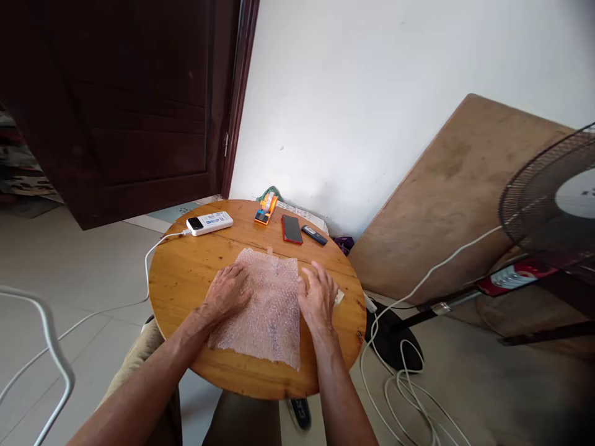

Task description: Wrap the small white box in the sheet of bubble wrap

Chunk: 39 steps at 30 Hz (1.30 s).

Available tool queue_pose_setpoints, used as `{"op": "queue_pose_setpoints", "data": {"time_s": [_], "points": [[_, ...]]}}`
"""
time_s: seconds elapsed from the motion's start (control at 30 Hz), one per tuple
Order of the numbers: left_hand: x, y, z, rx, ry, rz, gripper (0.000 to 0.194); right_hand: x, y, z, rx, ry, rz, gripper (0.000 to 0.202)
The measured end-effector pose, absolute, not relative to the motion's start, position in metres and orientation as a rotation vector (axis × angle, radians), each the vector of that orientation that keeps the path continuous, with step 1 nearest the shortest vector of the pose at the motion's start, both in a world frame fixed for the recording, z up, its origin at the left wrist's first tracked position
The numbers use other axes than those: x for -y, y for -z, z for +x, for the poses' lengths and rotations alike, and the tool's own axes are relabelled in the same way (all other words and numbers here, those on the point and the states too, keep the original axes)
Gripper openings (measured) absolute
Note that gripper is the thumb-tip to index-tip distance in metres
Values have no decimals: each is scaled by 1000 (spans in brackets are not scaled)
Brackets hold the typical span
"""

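Observation:
A sheet of clear bubble wrap (267, 310) lies flat on the round wooden table (176, 291) in front of me. On its left edge rests my left hand (229, 290), palm down with the fingers laid out. My right hand (318, 296) is at the sheet's right edge, fingers apart and slightly bent, holding nothing. Whether its fingertips touch the wrap I cannot tell. A small strip of clear tape (269, 251) sticks up at the far edge of the sheet. Beside my right hand is a small pale scrap (339, 298), partly hidden.
Along the table's far side are a white power bank (210, 223) with a cable, an orange tape dispenser (266, 209), a red-edged phone (292, 229) and a dark keypad phone (314, 235). To the right stand a fan (534, 204) and a leaning board (446, 198); loose cables (413, 396) cover the floor.

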<state>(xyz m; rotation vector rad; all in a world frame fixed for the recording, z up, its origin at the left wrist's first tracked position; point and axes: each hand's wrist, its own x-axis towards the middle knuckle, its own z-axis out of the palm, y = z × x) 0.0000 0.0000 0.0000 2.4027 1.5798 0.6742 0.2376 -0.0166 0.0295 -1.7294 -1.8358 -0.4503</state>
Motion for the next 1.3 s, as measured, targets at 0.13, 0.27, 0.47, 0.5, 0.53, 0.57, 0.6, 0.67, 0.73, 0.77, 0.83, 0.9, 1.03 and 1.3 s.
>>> {"op": "queue_pose_setpoints", "data": {"time_s": [0.13, 0.27, 0.47, 0.5, 0.53, 0.57, 0.6, 0.67, 0.73, 0.77, 0.83, 0.9, 1.03, 1.3], "points": [[0, -1, 0, -1578, -670, 2409, 44, 27, -32, 262, 1725, 414, -1924, 43], [1, -2, 0, -1573, -687, 2409, 43, 37, -21, 291, 1686, 237, -2090, 52], [0, 0, 0, -1564, -681, 2407, 40, 45, -22, 301, 1579, -73, -1934, 58], [-1, 0, -1, -1564, -675, 2406, 39, 46, -27, 295, 1545, -126, -1896, 58], [-1, 1, -1, -1565, -671, 2405, 38, 48, -34, 287, 1525, -170, -1842, 57], [-2, 1, -1, -1565, -669, 2404, 37, 49, -41, 278, 1518, -195, -1777, 56], [-2, 1, -2, -1565, -668, 2404, 37, 50, -47, 267, 1523, -219, -1710, 54], [-2, 2, -2, -1567, -665, 2407, 37, 50, -57, 244, 1606, -294, -1561, 52], [-2, 2, -1, -1577, -659, 2412, 37, 47, -60, 220, 1728, -355, -1438, 47], [-2, 1, -1, -1581, -656, 2415, 38, 45, -58, 210, 1793, -374, -1388, 47], [-2, 1, 0, -1587, -648, 2419, 38, 41, -49, 193, 1911, -386, -1328, 50], [-1, 0, 0, -1594, -638, 2419, 39, 38, -37, 183, 2006, -389, -1320, 53], [-1, -2, 1, -1594, -637, 2415, 39, 38, -20, 180, 2037, -428, -1342, 61], [0, -2, 0, -1572, -660, 2401, 39, 40, -18, 188, 1966, -546, -1336, 63]]}}
